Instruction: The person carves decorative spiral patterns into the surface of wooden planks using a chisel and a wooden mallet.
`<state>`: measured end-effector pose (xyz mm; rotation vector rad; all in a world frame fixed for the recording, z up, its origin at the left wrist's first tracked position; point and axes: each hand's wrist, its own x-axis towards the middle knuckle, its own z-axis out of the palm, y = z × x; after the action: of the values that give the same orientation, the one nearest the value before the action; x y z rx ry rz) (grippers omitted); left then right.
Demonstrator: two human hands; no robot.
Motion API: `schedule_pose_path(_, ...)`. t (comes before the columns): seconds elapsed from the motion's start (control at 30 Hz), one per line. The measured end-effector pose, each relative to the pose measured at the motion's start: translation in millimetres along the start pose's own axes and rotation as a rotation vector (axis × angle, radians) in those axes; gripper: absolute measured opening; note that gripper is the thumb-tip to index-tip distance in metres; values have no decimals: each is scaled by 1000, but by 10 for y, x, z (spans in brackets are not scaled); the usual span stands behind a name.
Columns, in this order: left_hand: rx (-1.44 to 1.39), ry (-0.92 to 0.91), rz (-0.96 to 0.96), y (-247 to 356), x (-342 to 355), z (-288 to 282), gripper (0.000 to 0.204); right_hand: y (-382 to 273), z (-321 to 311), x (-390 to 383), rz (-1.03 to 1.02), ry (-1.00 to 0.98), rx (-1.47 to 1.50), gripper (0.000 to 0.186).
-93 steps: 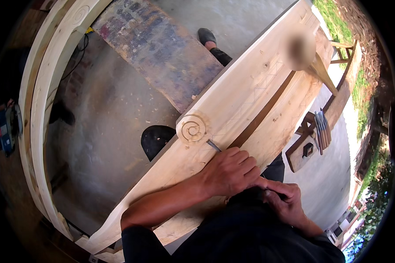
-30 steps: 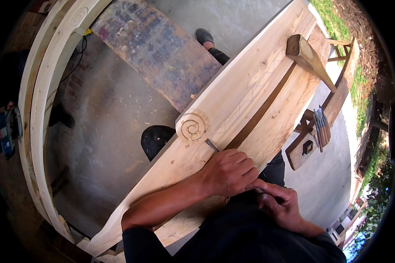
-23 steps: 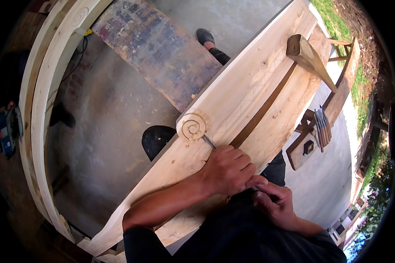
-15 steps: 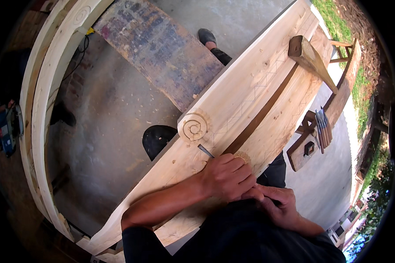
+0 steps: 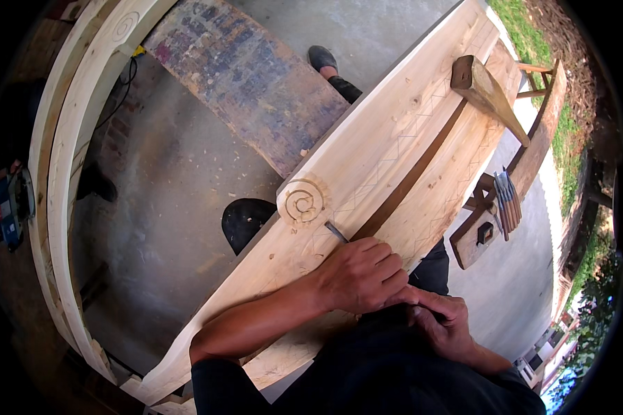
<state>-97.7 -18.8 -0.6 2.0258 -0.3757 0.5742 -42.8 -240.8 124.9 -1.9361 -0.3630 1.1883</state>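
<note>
So in the middle of the frame there's a long pale wooden beam (image 5: 387, 145) running diagonally from lower left to upper right, with a carved spiral (image 5: 303, 202) cut into its near edge and a faint zigzag pattern marked along its face. The left hand (image 5: 362, 275) sits just below and right of that spiral, fingers curled tight around a chisel (image 5: 336, 232), whose metal blade pokes out of the fist and touches the wood right beside the spiral. The right hand (image 5: 444, 324) is tucked in lower, right of centre, pressed up against the left one; it's closed too, but I can't really tell what it's gripping, since the dark clothing at the bottom hides part of it. Further up the beam, upper right of the frame, a wooden mallet (image 5: 488, 93) lies across it, head up and handle pointing down to the right. Right of the beam, a small wooden block (image 5: 479, 232) carries a bunch of other carving tools (image 5: 505, 204). In the upper middle, a worn, paint-stained plank (image 5: 249, 76) lies over the concrete floor (image 5: 166, 207), with a dark shoe (image 5: 322, 57) at the far end of it and another dark shoe (image 5: 246, 221) just left of the spiral. A curved wooden frame (image 5: 66, 200) sweeps down the left side, and a blue power tool (image 5: 10, 211) sits at the far left edge.
</note>
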Motion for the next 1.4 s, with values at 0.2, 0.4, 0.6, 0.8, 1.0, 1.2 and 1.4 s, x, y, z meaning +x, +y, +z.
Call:
schedule_pose_path(0.2,-32,27,-11,-3,-5,23,43,-129,-29,52,45,-33,29,37)
schedule_pose_path(0.4,-43,22,-19,-19,20,-14,42,-141,3,17,51,-2,80,39)
schedule_pose_path(0.6,-59,51,-12,-9,36,-42,44,-314,-19,8,102,-26,15,41)
schedule_pose_path(0.8,-52,49,-1,-8,27,-27,45,-235,-19,-13,45,-8,8,44)
schedule_pose_path(1.0,-55,55,0,-6,33,-20,45,-258,-46,-20,85,-23,42,40)
schedule_pose_path(1.2,-56,48,0,-5,32,-35,45,-287,-40,-16,83,-25,40,40)
schedule_pose_path(1.4,-51,41,-8,-3,32,-32,45,-351,-65,-6,109,-29,44,40)
